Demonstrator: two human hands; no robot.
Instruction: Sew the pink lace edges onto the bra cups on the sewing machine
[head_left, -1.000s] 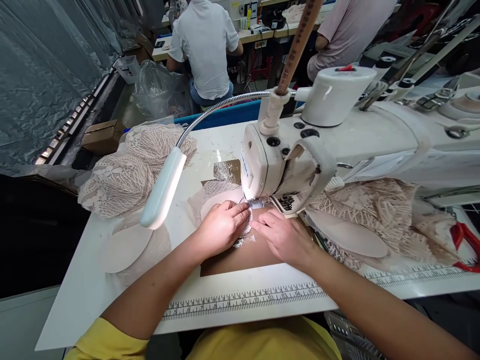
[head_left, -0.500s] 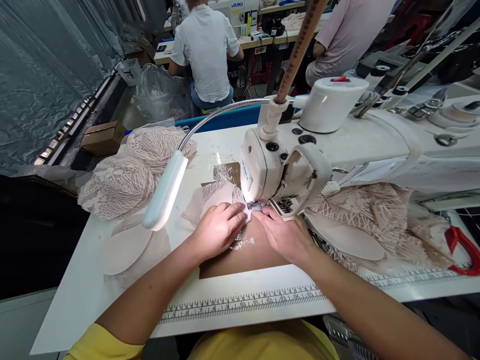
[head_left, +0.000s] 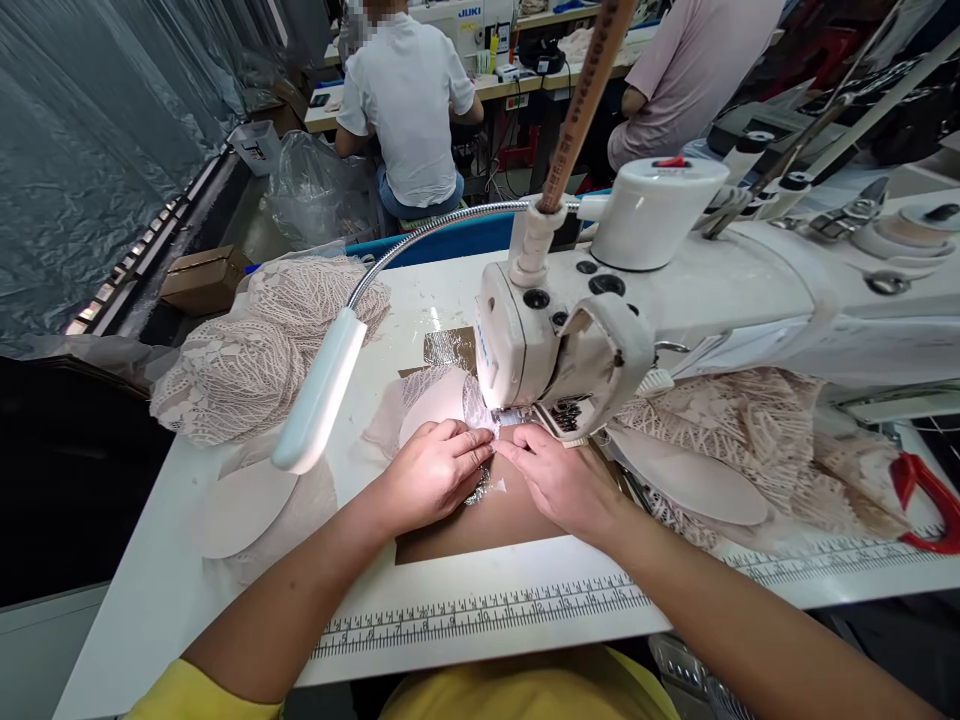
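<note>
My left hand (head_left: pixel 435 470) and my right hand (head_left: pixel 559 475) lie side by side just in front of the needle of a white sewing machine (head_left: pixel 570 340). Both press a small piece of pale lace fabric (head_left: pixel 450 395) down on the machine bed, fingers curled and fingertips pinching its edge under the presser foot. The fabric spreads out to the left behind my left hand, lit by the machine's lamp. Part of the piece is hidden beneath my hands.
A gooseneck lamp (head_left: pixel 319 390) hangs over the table's left. Piles of lace (head_left: pixel 255 350) and flat beige cups (head_left: pixel 244 505) lie at left; more lace (head_left: pixel 757 440) and red snips (head_left: pixel 926 495) at right. A printed ruler (head_left: pixel 480 610) runs along the front edge. Two people sit at tables behind.
Both hands have shifted slightly nearer to me with the fabric; my fingertips stay close together at the presser foot. The view has tilted a little.
</note>
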